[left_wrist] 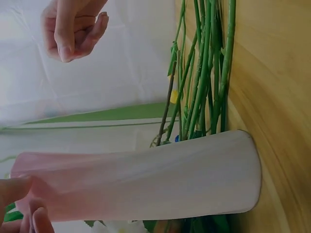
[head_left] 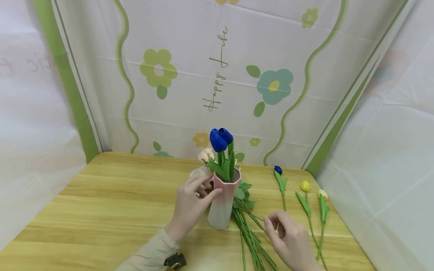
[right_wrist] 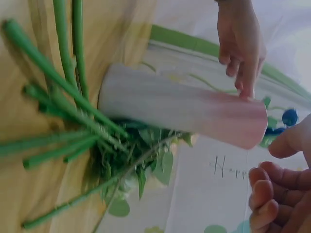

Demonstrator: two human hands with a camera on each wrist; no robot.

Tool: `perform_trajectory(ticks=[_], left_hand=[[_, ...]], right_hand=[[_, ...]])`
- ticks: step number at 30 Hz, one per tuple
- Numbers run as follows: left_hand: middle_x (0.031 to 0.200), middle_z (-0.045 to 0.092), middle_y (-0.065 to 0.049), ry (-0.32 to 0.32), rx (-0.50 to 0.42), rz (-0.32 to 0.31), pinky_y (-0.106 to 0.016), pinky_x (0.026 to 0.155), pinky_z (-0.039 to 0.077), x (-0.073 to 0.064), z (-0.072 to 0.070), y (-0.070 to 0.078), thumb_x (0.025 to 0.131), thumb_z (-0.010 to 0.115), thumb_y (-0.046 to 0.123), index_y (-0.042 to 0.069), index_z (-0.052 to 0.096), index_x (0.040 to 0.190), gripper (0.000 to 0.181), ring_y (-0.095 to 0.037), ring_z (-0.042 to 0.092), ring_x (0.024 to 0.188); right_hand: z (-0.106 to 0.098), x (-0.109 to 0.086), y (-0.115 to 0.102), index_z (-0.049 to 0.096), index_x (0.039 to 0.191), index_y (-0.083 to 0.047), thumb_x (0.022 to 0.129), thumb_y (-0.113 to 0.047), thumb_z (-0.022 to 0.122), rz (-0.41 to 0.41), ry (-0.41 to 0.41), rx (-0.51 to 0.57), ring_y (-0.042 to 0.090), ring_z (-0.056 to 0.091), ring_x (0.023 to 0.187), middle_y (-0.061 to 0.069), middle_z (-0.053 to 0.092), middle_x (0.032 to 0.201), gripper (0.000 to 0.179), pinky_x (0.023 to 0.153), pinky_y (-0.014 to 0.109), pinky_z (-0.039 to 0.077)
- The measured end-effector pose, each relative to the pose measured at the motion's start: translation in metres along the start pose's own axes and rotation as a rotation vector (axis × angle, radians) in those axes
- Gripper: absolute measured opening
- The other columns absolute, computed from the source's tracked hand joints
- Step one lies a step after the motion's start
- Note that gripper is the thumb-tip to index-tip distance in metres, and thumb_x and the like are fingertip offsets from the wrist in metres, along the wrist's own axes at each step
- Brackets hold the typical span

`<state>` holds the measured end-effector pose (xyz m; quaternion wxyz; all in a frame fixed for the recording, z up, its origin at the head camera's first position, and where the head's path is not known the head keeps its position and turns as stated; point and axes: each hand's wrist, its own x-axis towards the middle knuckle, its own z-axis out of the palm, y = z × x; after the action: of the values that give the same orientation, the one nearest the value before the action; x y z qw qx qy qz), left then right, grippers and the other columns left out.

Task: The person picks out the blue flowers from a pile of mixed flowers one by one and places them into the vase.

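A tall vase (head_left: 221,210), pink at the top and white below, stands upright on the wooden table. Blue tulips (head_left: 218,141) with green leaves rise out of its mouth. My left hand (head_left: 190,203) holds the vase near its rim, thumb on the front and fingers on the left side; the left wrist view shows the fingertips at the pink end. To the right of the vase, my right hand (head_left: 291,237) hovers above the table, its fingers loosely curled with nothing between them. Beneath and beside it lies a bunch of green stems (head_left: 251,237).
Right of the bunch lie a blue tulip (head_left: 278,169), a yellow tulip (head_left: 305,186) and a pale tulip (head_left: 323,194). A pale pink flower (head_left: 205,154) and a white flower (head_left: 199,172) show behind the vase. Printed curtains (head_left: 223,75) enclose the table.
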<state>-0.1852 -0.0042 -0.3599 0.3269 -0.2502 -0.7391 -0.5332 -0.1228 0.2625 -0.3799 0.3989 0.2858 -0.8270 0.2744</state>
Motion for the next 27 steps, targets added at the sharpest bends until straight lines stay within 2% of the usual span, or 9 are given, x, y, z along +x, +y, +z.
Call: perform_trajectory(ticks=[3, 7, 11, 14, 21, 27], left_hand=[[0.087, 0.062, 0.003, -0.024, 0.001, -0.064, -0.033, 0.056, 0.055, -0.003, -0.002, -0.002, 0.077, 0.086, 0.014, 0.005, 0.073, 0.113, 0.039, -0.01, 0.061, 0.064], [0.094, 0.063, 0.003, -0.07, 0.009, -0.121, -0.031, 0.059, 0.055, -0.006, -0.004, -0.005, 0.079, 0.084, 0.015, 0.007, 0.072, 0.113, 0.037, -0.01, 0.062, 0.067], [0.102, 0.064, -0.003, -0.159, -0.011, -0.16, -0.027, 0.063, 0.055, -0.01, -0.006, -0.005, 0.082, 0.082, 0.017, 0.006, 0.069, 0.121, 0.042, -0.016, 0.066, 0.077], [0.106, 0.065, -0.006, -0.201, -0.031, -0.205, -0.026, 0.065, 0.055, -0.011, -0.006, -0.004, 0.083, 0.081, 0.017, 0.005, 0.066, 0.126, 0.046, -0.018, 0.065, 0.088], [0.107, 0.064, -0.001, -0.208, -0.082, -0.244, -0.026, 0.066, 0.056, -0.013, -0.004, -0.003, 0.084, 0.081, 0.018, 0.007, 0.064, 0.127, 0.048, -0.018, 0.063, 0.095], [0.11, 0.063, 0.0, -0.213, -0.123, -0.255, -0.028, 0.069, 0.057, -0.013, -0.002, -0.004, 0.085, 0.08, 0.025, 0.009, 0.062, 0.128, 0.049, -0.017, 0.064, 0.095]], right_hand=[[-0.006, 0.006, 0.01, 0.062, 0.08, -0.016, 0.083, -0.003, 0.074, 0.08, -0.067, -0.077, -0.006, 0.034, 0.05, -0.015, 0.053, 0.069, 0.018, 0.043, 0.012, 0.03], [-0.011, 0.009, 0.031, 0.063, 0.077, -0.017, 0.087, -0.01, 0.074, 0.287, -0.253, -0.149, -0.003, 0.039, 0.049, -0.015, 0.054, 0.067, 0.016, 0.044, 0.02, 0.037], [-0.014, 0.009, 0.056, 0.065, 0.078, -0.014, 0.092, -0.015, 0.07, 0.458, -0.423, -0.19, 0.004, 0.045, 0.051, -0.01, 0.056, 0.067, 0.015, 0.046, 0.025, 0.04], [-0.015, 0.008, 0.074, 0.066, 0.079, -0.01, 0.092, -0.016, 0.07, 0.511, -0.484, -0.225, 0.008, 0.05, 0.054, -0.005, 0.058, 0.068, 0.014, 0.047, 0.027, 0.043], [-0.011, 0.007, 0.103, 0.063, 0.082, -0.005, 0.092, -0.019, 0.066, 0.594, -0.567, -0.244, 0.013, 0.049, 0.052, 0.0, 0.056, 0.066, 0.017, 0.045, 0.03, 0.042], [-0.006, 0.008, 0.12, 0.043, 0.062, -0.013, 0.093, -0.02, 0.064, 0.604, -0.634, -0.272, 0.009, 0.028, 0.045, -0.005, 0.032, 0.052, 0.038, 0.041, 0.023, 0.024]])
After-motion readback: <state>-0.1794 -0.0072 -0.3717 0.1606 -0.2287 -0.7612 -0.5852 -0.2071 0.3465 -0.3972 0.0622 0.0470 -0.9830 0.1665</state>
